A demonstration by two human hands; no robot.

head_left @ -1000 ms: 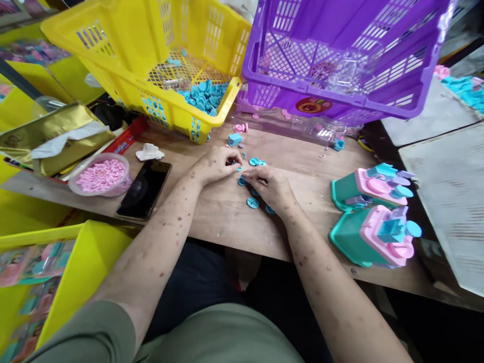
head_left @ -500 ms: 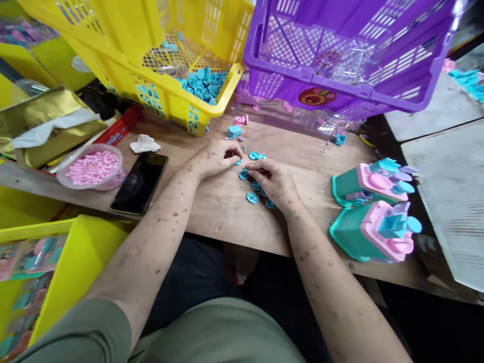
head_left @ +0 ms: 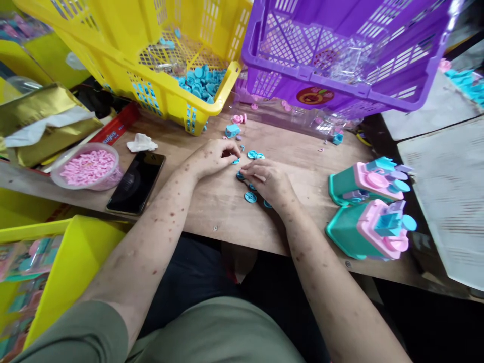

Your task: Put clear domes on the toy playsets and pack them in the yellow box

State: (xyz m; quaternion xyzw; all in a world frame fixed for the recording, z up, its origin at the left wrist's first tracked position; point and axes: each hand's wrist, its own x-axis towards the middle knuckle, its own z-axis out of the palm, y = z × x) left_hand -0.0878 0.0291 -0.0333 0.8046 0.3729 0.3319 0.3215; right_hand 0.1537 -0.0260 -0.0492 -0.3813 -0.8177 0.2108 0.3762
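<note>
Pinching a small blue piece (head_left: 236,161) between the thumb and fingertips of my left hand (head_left: 217,157), I have it over the table in front of the yellow basket (head_left: 174,108); only its edge shows. My right hand (head_left: 270,182) has its fingertips drawn together at one blue disc (head_left: 239,176); whether they grip it or merely touch it, I cannot tell. More blue discs (head_left: 250,197) lie loose around that hand, in front of the yellow basket and a little to its right, some partly hidden by my fingers. They are flat and round, bright turquoise, and the clearest one has a rim and ribs across its face.

Just in front of the yellow basket's near corner sits a boxy blue part (head_left: 232,131). A heap of blue parts (head_left: 202,83) fills one corner inside the yellow basket. The wooden table (head_left: 204,214) is brown and lightly grained. Right of the yellow basket stands a purple basket (head_left: 351,103) with clear plastic in it; farther right and nearer me are two teal toys (head_left: 350,229) with pink panels. Left of centre, in front of the yellow basket, lie a dark phone (head_left: 136,181) and a tub (head_left: 57,179) of pink pieces (head_left: 88,167). A gold bag (head_left: 56,132) rests to the yellow basket's left.
</note>
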